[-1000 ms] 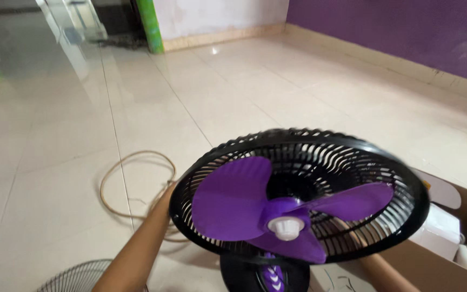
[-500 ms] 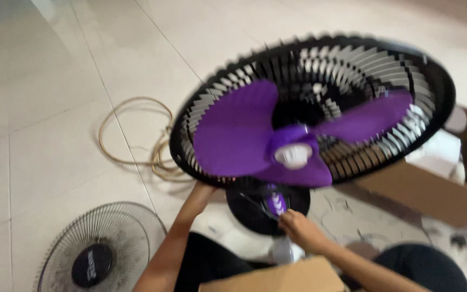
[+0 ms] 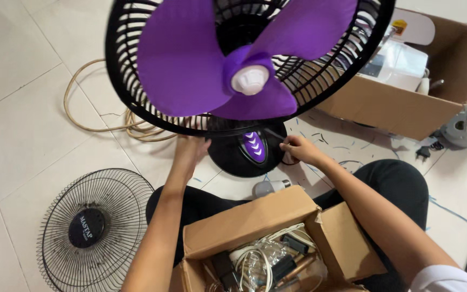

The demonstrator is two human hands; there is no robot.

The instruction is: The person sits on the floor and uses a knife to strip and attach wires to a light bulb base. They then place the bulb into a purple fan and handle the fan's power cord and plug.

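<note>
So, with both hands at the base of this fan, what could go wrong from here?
1. The front guard is off: the black wire grille lies on the floor, so the purple plastic blades are bare close above the left hand and right hand.
2. The head leans over the round black base; it may tip.
3. The beige coiled cord could snag.

left hand (image 3: pixel 190 151) reaching forward, right hand (image 3: pixel 298 148) pinching
</note>
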